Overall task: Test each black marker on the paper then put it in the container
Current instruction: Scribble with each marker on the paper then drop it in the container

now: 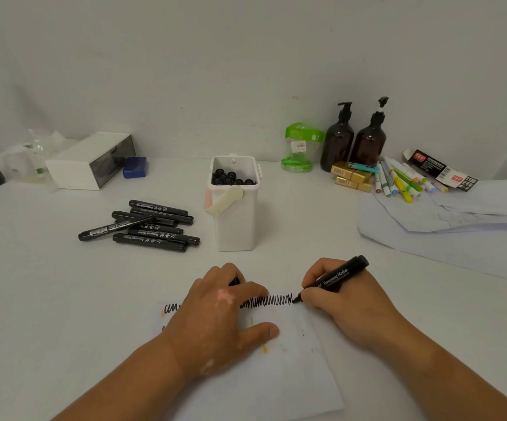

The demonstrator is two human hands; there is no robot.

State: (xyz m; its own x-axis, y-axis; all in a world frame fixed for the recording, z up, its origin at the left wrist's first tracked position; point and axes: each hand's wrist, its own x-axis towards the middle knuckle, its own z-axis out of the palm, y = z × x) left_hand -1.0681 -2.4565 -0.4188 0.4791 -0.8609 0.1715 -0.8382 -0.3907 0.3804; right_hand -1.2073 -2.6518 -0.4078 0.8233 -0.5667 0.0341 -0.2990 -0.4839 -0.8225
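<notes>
My right hand (342, 296) grips an uncapped black marker (339, 276) with its tip on the white paper (291, 369), at the right end of a black scribble line (272, 300). My left hand (219, 317) lies on the paper, thumb stretched out flat, and its curled fingers hold a small black piece (234, 281), probably the cap. A white container (236, 220) with a handle stands behind the paper and holds several black markers (231, 178). A pile of several black markers (152, 226) lies to its left.
At the back right are two brown pump bottles (354, 141), a green jar (299, 147), small yellow boxes (351, 176), coloured markers (404, 180) and loose paper sheets (446, 220). A white box (89, 161) and a blue object (135, 167) sit back left.
</notes>
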